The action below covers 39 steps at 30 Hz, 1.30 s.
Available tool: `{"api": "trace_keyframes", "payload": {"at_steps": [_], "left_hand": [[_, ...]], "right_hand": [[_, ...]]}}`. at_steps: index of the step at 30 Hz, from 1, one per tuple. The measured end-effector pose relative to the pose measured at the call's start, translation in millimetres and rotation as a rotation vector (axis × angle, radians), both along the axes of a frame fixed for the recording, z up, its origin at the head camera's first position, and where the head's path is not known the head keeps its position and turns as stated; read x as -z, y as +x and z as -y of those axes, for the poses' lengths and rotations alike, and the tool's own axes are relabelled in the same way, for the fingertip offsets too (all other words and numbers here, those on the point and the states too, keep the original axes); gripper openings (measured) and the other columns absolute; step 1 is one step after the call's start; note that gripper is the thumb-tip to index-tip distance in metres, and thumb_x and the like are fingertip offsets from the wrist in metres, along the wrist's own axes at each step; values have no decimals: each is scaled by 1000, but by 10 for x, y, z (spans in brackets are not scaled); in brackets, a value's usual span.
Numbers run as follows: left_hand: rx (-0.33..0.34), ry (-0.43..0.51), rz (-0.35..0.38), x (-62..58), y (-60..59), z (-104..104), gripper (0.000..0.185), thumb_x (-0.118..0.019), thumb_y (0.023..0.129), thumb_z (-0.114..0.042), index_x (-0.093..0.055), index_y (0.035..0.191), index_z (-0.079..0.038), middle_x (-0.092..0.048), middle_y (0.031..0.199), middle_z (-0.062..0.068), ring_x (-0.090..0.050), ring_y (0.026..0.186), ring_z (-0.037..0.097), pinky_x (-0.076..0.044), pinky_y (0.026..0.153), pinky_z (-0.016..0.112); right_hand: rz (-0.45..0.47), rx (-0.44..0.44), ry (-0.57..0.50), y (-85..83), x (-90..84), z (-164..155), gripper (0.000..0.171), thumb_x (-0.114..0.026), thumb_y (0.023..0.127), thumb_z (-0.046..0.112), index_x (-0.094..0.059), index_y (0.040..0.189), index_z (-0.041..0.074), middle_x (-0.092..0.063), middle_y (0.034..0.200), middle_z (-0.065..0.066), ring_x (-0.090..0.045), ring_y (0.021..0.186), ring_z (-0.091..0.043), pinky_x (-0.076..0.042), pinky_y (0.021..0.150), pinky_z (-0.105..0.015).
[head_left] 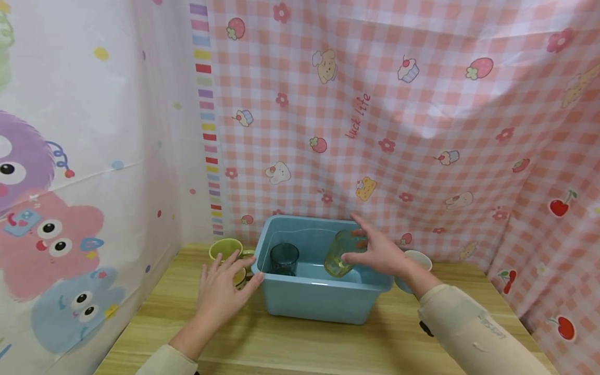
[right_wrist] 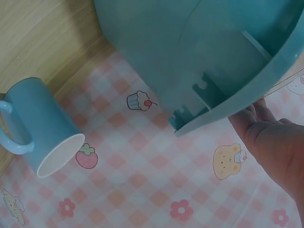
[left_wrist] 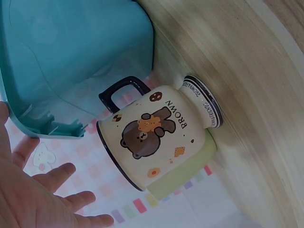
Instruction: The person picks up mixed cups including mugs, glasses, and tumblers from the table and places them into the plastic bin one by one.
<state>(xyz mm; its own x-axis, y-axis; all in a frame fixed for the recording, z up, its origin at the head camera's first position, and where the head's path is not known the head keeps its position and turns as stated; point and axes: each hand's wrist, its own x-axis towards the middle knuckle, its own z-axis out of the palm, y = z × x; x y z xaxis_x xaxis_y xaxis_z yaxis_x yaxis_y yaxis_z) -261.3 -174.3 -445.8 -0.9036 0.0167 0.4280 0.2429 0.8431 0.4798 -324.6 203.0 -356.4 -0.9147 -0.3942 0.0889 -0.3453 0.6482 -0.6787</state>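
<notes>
Wood-grained, the table (head_left: 304, 346) carries one blue plastic tub (head_left: 323, 302) towards its back edge. The left hand's (head_left: 222, 289) fingers are spread, grasping nothing, by the tub's front left corner; the right hand's (head_left: 382, 252) thumb and fingers grasp a greenish clear-glass tumbler (head_left: 335, 260) inside, near the tub's right end. It should prove stiff, slick and breakable, best gripped round its middle. I count three mugs, yellow-green (head_left: 225, 246), cream bear-printed (left_wrist: 166, 130) and blue white-lined (right_wrist: 45, 126), and two tumblers, the other dark glass (head_left: 284, 255).

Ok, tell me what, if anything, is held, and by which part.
The right hand appears to grip the tilted glass by its side wall; the left hand apparently holds nothing.
</notes>
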Motion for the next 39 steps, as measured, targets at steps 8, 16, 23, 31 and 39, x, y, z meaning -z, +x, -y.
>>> {"api": "trace_keyframes", "payload": {"at_steps": [8, 16, 23, 31, 39], "left_hand": [[-1, 0, 7, -6, 8, -2, 57, -67, 98, -65, -71, 141, -29, -53, 163, 15, -35, 156, 57, -15, 121, 86], [0, 5, 9, -16, 11, -5, 56, -67, 98, -65, -71, 141, -29, -54, 163, 15, -35, 156, 57, -14, 121, 85], [3, 4, 6, -21, 9, -6, 56, -67, 98, -65, -71, 141, -29, -53, 163, 16, -34, 156, 57, -14, 121, 86], [9, 15, 8, -12, 10, -1, 56, -67, 98, -64, -72, 140, -28, -53, 163, 16, -33, 156, 57, -12, 121, 86], [5, 14, 14, -34, 24, -10, 55, -67, 98, -64, -71, 141, -28, -53, 163, 16, -34, 156, 58, -13, 121, 86]], "right_hand": [[33, -16, 26, -43, 67, 75, 105, -81, 94, 40, -13, 174, 25, -51, 161, -22, -64, 133, -43, -62, 98, -52], [47, -31, 69, -89, 147, 107, 109, -83, 92, 44, -13, 174, 24, -52, 161, -20, -65, 132, -40, -61, 98, -54], [58, -32, 87, -120, 197, 136, 109, -83, 92, 41, -14, 174, 22, -54, 160, -21, -67, 129, -38, -61, 96, -54], [61, -42, 99, -122, 228, 201, 108, -84, 91, 41, -16, 173, 21, -56, 158, -21, -68, 128, -40, -59, 101, -56], [112, -68, 89, -128, 278, 259, 108, -84, 92, 39, -15, 173, 20, -53, 159, -22, -65, 132, -43, -58, 103, -58]]}}
